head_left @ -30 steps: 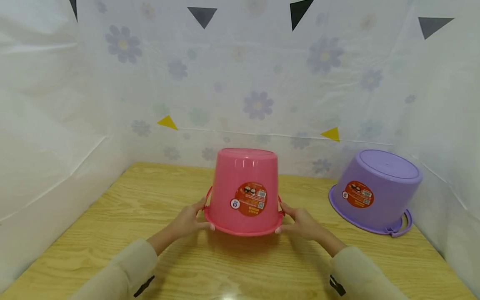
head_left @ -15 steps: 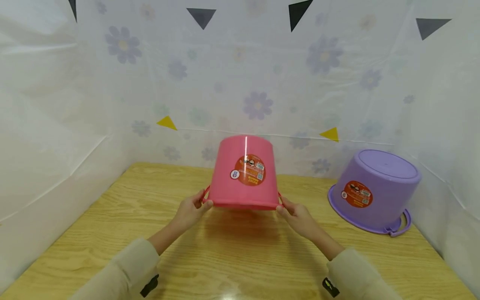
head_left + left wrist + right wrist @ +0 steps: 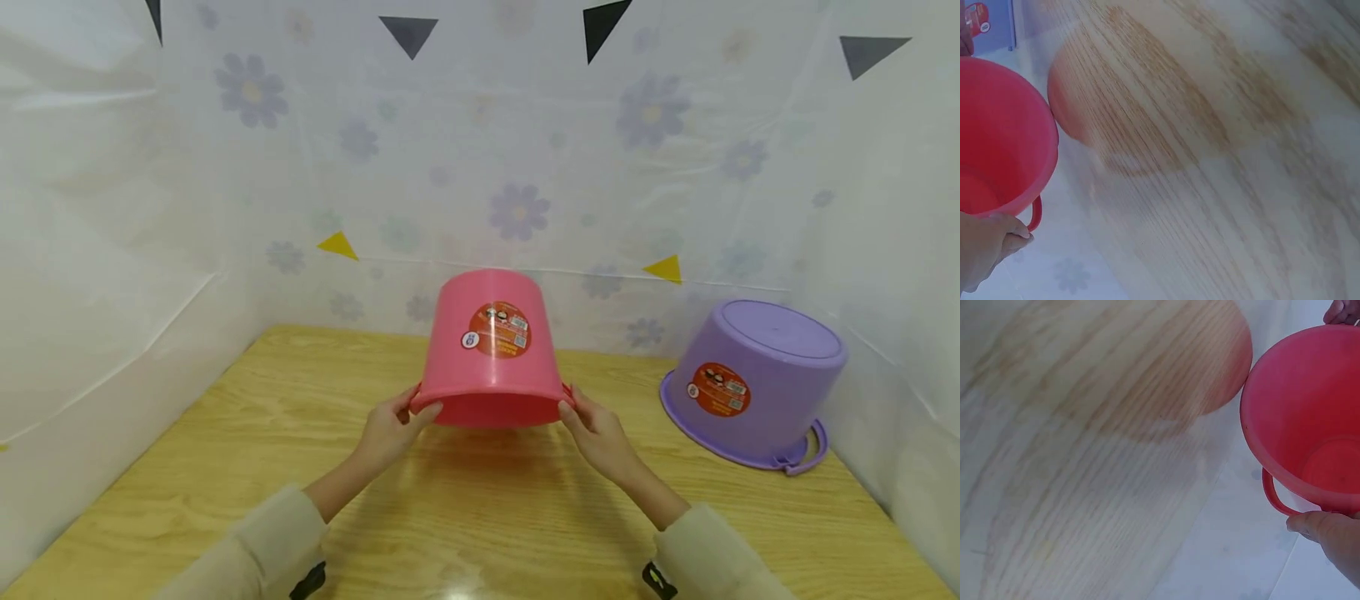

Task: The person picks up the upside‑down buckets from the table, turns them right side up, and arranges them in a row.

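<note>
Two pale sleeves (image 3: 258,546) reach in from the near edge, one on each side, over the wood-grained table (image 3: 480,533). Beyond the left cuff, the left hand (image 3: 386,429) grips the left side of the pink bucket (image 3: 491,373) at its rim, thumb on the near side; the right hand (image 3: 600,437) grips the right side in much the same way. Both hands are thus taken up by the bucket, which lies between them and slightly beyond, neither hand clearly nearer to it. Its long axis runs from near to far: the mouth is tipped down toward the person, showing the red inside, while the base points up and away. Whether the rim's far edge touches the table cannot be told. Its round label (image 3: 501,331) faces near. To the right, well apart from the right hand, the purple bucket (image 3: 765,379) stands upside down on the table, leaning no hand against it, its handle (image 3: 813,454) at the near right. Farthest is the flowered sheet (image 3: 442,117), with two yellow triangles (image 3: 664,268) low on it.
</note>
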`<state>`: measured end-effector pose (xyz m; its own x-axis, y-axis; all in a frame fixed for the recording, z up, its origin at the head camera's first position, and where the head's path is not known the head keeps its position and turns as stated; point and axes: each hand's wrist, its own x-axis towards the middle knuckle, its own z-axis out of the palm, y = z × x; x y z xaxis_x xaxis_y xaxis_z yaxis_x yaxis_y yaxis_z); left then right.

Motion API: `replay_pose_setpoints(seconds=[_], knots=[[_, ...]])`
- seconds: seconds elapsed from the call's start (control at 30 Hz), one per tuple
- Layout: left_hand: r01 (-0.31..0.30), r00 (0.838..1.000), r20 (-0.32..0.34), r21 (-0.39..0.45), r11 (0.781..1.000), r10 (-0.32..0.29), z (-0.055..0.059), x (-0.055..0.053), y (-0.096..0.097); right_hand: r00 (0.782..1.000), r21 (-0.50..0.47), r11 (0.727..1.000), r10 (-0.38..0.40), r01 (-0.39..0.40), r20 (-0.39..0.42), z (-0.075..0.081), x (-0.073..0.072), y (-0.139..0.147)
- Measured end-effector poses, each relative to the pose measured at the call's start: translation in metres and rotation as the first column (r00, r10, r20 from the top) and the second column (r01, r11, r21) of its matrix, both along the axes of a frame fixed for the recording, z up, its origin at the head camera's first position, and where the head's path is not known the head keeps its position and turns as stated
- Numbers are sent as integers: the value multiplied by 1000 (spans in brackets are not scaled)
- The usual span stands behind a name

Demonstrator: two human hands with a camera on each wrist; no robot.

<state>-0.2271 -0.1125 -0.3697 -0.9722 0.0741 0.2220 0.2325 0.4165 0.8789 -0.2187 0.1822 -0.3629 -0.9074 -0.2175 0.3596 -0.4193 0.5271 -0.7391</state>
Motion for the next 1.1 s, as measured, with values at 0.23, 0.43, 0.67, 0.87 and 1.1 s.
replay_pose_setpoints(seconds=[0.23,0.43,0.67,0.87,1.1], knots=[[-26,1000,-3,-30,999,25,6,3,2,1000,-14,1000,10,-11,-16,-3,6,0],[-30,999,12,-37,999,30,8,5,1,1000,10,1000,-5,5,-19,-2,8,-1],[-25,999,30,-25,999,26,6,5,1,1000,51,998,-27,27,-4,3,9,-3],[-25,999,26,-14,1000,26,6,5,3,1000,74,997,-24,24,-8,3,9,-3],[-24,999,25,-4,1000,24,6,5,4,1000,64,998,-5,7,-23,5,9,-3]])
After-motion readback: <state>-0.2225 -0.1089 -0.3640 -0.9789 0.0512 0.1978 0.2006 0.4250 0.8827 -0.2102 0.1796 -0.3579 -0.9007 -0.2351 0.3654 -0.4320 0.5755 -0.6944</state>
